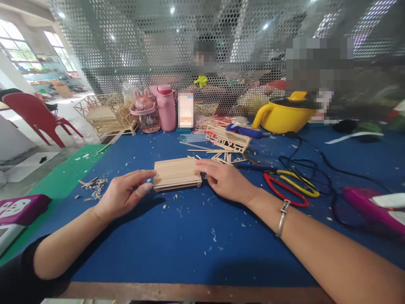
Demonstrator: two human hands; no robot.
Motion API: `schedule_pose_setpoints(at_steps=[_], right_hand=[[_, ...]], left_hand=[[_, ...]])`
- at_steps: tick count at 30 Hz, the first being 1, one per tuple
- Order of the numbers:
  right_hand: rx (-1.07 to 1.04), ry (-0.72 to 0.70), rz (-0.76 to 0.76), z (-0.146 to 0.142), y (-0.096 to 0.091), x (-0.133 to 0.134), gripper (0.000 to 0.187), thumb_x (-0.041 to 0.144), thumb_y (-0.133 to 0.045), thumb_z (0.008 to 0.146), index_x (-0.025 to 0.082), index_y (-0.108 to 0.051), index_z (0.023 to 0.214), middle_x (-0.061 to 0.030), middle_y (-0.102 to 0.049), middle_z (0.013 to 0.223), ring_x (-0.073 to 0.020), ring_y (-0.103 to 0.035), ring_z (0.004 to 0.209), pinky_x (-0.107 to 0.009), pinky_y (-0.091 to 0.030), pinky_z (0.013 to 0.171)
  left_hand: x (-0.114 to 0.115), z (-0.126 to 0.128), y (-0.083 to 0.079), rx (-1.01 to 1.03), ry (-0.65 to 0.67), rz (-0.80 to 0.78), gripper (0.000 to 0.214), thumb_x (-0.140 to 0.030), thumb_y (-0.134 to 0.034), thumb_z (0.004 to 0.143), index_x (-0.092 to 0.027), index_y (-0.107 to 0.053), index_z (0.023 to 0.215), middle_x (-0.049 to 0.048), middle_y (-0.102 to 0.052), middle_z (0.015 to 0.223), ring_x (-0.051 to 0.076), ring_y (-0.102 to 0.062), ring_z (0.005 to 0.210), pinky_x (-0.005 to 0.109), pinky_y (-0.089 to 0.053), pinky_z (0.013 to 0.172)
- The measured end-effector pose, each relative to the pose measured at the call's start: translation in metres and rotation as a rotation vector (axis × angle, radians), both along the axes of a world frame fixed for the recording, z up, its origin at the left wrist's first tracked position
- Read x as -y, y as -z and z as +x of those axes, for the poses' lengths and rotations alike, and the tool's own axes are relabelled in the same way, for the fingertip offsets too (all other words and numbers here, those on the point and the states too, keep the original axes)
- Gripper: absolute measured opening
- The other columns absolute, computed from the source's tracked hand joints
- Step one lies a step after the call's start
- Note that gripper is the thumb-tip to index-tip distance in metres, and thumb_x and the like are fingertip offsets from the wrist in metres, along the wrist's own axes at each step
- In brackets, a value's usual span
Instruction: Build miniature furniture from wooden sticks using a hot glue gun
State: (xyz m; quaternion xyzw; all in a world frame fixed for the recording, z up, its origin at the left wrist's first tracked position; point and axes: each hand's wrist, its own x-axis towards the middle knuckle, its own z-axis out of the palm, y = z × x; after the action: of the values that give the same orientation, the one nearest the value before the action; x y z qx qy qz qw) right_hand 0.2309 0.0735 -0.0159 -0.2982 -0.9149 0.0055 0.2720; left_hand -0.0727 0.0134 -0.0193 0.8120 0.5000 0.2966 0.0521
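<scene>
A small platform of wooden sticks [177, 171], its slats laid side by side on short legs, stands on the blue tabletop between my hands. My left hand [125, 190] holds its left end, with the fingertips at the edge and the thumb lower down. At the opposite end, my right hand [224, 179] grips the right edge with bent fingers, the index finger lying near the top corner. The undersides of both hands' fingers are partly hidden.
Loose sticks [226, 157] and a stick-built frame [229, 138] lie behind the platform, beside a blue glue gun [245, 131]. Red-handled scissors [284, 192], yellow-handled pliers [300, 183] and black cables [329, 181] are at right. A yellow pot [284, 116] and pink flask [167, 109] stand behind.
</scene>
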Motion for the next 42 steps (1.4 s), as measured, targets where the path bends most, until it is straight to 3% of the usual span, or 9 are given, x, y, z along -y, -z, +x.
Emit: schedule_pose_setpoints(at_steps=[3,6,13,19,25,29,32,36,42], right_hand=[[0.188,0.223,-0.072,0.016,-0.011,-0.002,0.023,0.015,-0.056,0.076,0.021,-0.061,0.097,-0.0062,-0.066,0.107,-0.0211,-0.060,0.101,-0.033,-0.048,0.082],[0.276,0.307,-0.127,0.029,-0.015,-0.010,0.004,0.022,-0.059,0.076,0.022,-0.062,0.079,-0.0028,-0.068,0.083,-0.0188,-0.062,0.075,-0.028,-0.044,0.062],[0.233,0.535,-0.056,0.024,-0.003,-0.032,0.020,0.017,-0.044,0.085,0.020,-0.063,0.083,-0.0082,-0.068,0.090,-0.0218,-0.061,0.086,-0.028,-0.039,0.062],[0.200,0.513,-0.026,0.018,-0.004,-0.021,0.018,0.028,-0.049,0.086,0.023,-0.064,0.095,-0.0061,-0.069,0.101,-0.0220,-0.062,0.090,-0.028,-0.040,0.063],[0.166,0.543,-0.030,0.013,0.003,-0.028,0.017,0.024,-0.049,0.085,0.023,-0.066,0.085,-0.0027,-0.072,0.081,-0.0196,-0.064,0.073,-0.026,-0.039,0.056],[0.049,0.638,0.054,0.026,-0.014,-0.024,0.025,0.030,-0.042,0.090,0.023,-0.064,0.099,-0.0038,-0.072,0.088,-0.0185,-0.064,0.078,-0.026,-0.044,0.066],[-0.047,0.781,0.165,0.045,-0.040,-0.026,0.036,0.028,-0.030,0.092,0.015,-0.058,0.110,-0.0150,-0.065,0.110,-0.0243,-0.057,0.104,-0.034,-0.040,0.089],[0.034,0.840,0.088,0.064,-0.067,-0.060,0.057,0.030,-0.058,0.074,0.011,-0.048,0.127,-0.0197,-0.054,0.127,-0.0345,-0.047,0.118,-0.044,-0.037,0.095],[0.069,0.849,-0.183,0.068,-0.065,-0.115,0.037,0.043,-0.069,0.064,0.014,-0.069,0.087,-0.0157,-0.070,0.086,-0.0304,-0.064,0.082,-0.037,-0.047,0.069]], left_hand=[[-0.001,0.004,-0.004,0.096,-0.164,0.024,0.041,-0.045,-0.040,0.090,-0.017,-0.065,0.107,0.0072,-0.072,0.090,0.017,-0.065,0.069,0.028,-0.051,0.070],[-0.008,0.011,-0.011,0.226,-0.280,-0.004,0.044,-0.046,-0.037,0.091,-0.015,-0.064,0.106,0.0061,-0.070,0.085,0.013,-0.060,0.057,0.026,-0.048,0.060],[-0.039,0.034,-0.031,0.196,-0.357,-0.191,0.050,-0.053,-0.040,0.087,-0.016,-0.064,0.111,0.0011,-0.063,0.060,0.017,-0.057,0.056,0.026,-0.042,0.058],[-0.039,0.024,-0.015,0.234,-0.365,-0.304,0.054,-0.057,-0.041,0.085,-0.015,-0.063,0.111,0.0040,-0.067,0.067,0.018,-0.060,0.062,0.027,-0.043,0.060],[-0.036,0.020,-0.013,0.291,-0.403,-0.346,0.055,-0.060,-0.041,0.083,-0.017,-0.063,0.108,0.0033,-0.065,0.063,0.018,-0.058,0.058,0.026,-0.041,0.054],[-0.034,0.022,-0.016,0.303,-0.393,-0.366,0.051,-0.058,-0.045,0.081,-0.018,-0.064,0.106,0.0027,-0.066,0.065,0.019,-0.061,0.061,0.027,-0.041,0.056],[-0.032,0.020,-0.018,0.329,-0.376,-0.362,0.049,-0.057,-0.048,0.079,-0.019,-0.063,0.105,0.0027,-0.068,0.072,0.019,-0.062,0.061,0.028,-0.041,0.059],[-0.033,0.017,-0.018,0.412,-0.352,-0.386,0.049,-0.056,-0.053,0.076,-0.018,-0.063,0.105,0.0019,-0.066,0.069,0.019,-0.060,0.059,0.028,-0.041,0.056],[-0.036,0.023,-0.009,0.660,-0.254,-0.610,0.066,-0.052,-0.060,0.075,-0.010,-0.049,0.125,-0.0027,-0.056,0.048,0.012,-0.046,0.038,0.022,-0.034,0.038]])
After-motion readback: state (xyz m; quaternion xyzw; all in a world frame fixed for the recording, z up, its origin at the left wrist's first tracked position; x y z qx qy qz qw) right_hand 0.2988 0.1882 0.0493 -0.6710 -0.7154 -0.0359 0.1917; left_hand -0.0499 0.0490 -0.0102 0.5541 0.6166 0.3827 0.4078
